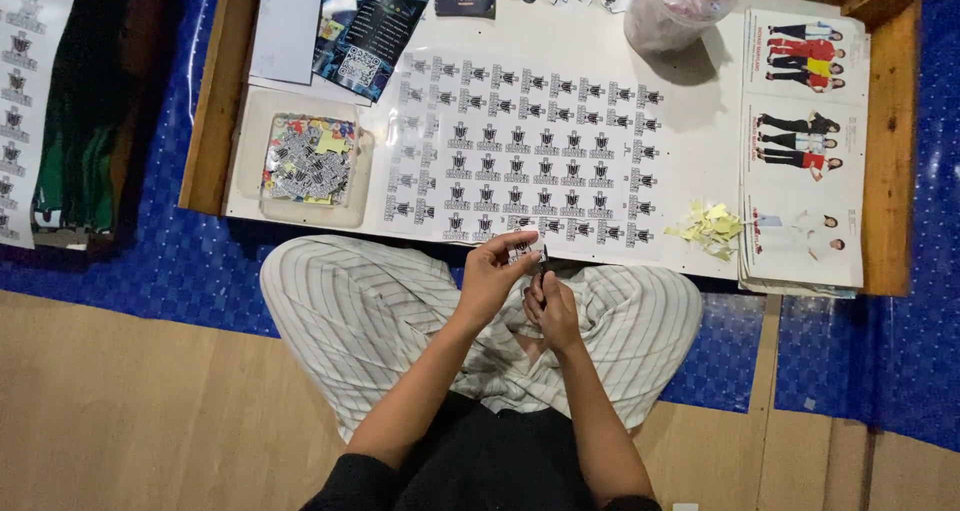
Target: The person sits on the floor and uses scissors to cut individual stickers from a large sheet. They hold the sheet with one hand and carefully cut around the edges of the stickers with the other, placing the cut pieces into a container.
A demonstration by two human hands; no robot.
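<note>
A large sheet of printed black-and-white stickers (530,151) lies on the low white table (700,111). Over my lap, just below the table's near edge, my left hand (492,271) pinches a small cut sticker piece (528,247) between thumb and fingers. My right hand (552,309) is closed on a small dark tool (541,264), apparently scissors, whose tip meets the sticker piece. Both hands are close together, touching the same piece.
A clear plastic tray (300,203) holds a pile of cut stickers at the left. Yellow paper scraps (712,227) lie at the right, beside printed sheets with clothed figures (800,151). A plastic tub (672,11) and leaflets (360,31) sit at the back. Blue mat (900,351) surrounds the table.
</note>
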